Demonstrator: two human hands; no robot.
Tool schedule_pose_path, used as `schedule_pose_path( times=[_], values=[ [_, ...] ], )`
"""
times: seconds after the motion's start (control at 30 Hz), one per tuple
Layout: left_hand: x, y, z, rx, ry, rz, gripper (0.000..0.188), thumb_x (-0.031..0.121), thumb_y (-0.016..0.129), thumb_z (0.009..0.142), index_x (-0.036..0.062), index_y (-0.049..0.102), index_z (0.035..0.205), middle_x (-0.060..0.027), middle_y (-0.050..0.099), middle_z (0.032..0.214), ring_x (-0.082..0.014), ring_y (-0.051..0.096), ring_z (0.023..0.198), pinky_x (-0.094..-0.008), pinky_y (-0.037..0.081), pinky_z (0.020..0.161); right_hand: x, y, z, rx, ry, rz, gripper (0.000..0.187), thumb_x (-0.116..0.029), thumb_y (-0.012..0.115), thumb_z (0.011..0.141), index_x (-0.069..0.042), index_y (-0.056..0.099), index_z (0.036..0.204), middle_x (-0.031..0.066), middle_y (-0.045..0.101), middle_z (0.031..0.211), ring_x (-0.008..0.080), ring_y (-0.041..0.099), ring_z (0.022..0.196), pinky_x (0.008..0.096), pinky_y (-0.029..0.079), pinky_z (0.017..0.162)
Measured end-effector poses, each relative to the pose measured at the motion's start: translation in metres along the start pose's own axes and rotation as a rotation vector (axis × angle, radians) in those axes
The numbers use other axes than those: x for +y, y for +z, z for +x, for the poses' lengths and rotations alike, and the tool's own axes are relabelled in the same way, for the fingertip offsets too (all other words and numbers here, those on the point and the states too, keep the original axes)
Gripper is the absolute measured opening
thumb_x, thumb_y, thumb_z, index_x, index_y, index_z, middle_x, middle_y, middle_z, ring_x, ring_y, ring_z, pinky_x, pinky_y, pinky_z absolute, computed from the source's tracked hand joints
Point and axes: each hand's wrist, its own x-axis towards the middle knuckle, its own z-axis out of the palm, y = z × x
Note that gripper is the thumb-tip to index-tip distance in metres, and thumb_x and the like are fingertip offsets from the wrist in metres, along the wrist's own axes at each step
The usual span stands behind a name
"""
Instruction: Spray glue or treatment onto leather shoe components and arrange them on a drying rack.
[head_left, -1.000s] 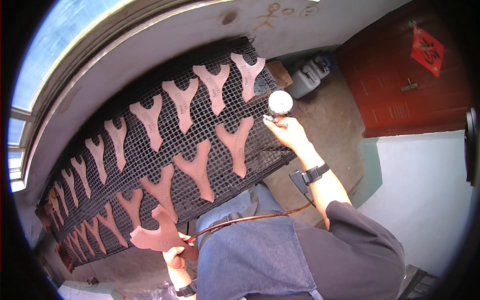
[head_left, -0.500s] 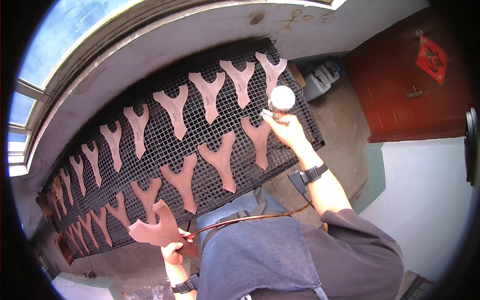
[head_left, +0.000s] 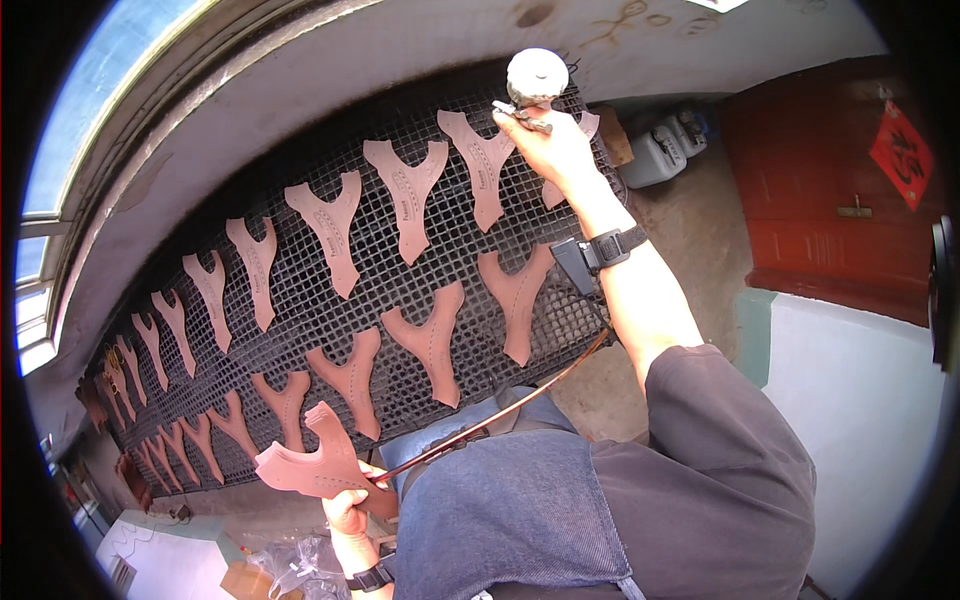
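My right hand [head_left: 553, 145] is closed around a spray gun [head_left: 530, 115] with a round white cup [head_left: 537, 75] on top. It is held over the far right end of a black mesh rack [head_left: 400, 290], partly hiding the rightmost Y-shaped piece. Near the rack's front edge, my left hand [head_left: 348, 510] grips a small stack of pinkish-brown Y-shaped leather pieces [head_left: 322, 465]. A reddish-brown hose [head_left: 490, 425] runs from beside the left hand across my front toward my right forearm. Two rows of similar leather pieces [head_left: 410, 195] lie spread on the mesh.
A window [head_left: 100, 100] and pale wall border the rack's far side. White plastic jugs [head_left: 655, 155] and a cardboard box [head_left: 612, 135] stand past its right end. A red-brown door [head_left: 830, 190] is at right. Clear plastic bags [head_left: 300, 565] lie at lower left.
My right hand has moved the spray gun away from me, toward the rack's far edge. My left hand keeps hold of the stack. The whole view has shifted slightly.
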Motion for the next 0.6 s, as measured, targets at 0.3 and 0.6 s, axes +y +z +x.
schedule_pose_path(
  times=[0.3, 0.6],
  values=[
    [0.003, 0.009, 0.007, 0.020, -0.045, 0.018, 0.045, 0.008, 0.062, 0.060, -0.0097, 0.061, 0.102, -0.0220, 0.064, 0.088, -0.0361, 0.067, 0.076, -0.0456, 0.058, 0.074, 0.033, -0.010, -0.010, -0.089, 0.074, -0.086, 0.041, -0.049, 0.075, 0.092, -0.012, 0.079, 0.109, 0.0135, 0.077, 0.093, 0.0245, 0.075, 0.087, 0.0350, 0.056, 0.085],
    [0.006, 0.021, 0.000, 0.039, -0.044, 0.025, 0.045, 0.007, 0.063, 0.061, -0.0102, 0.061, 0.103, -0.0218, 0.065, 0.090, -0.0378, 0.067, 0.077, -0.0471, 0.058, 0.075, 0.028, 0.002, 0.032, 0.022, -0.017, 0.130, 0.039, -0.042, 0.076, 0.095, -0.007, 0.077, 0.112, 0.0069, 0.076, 0.090, 0.0112, 0.069, 0.083, 0.0281, 0.053, 0.078]
  ],
)
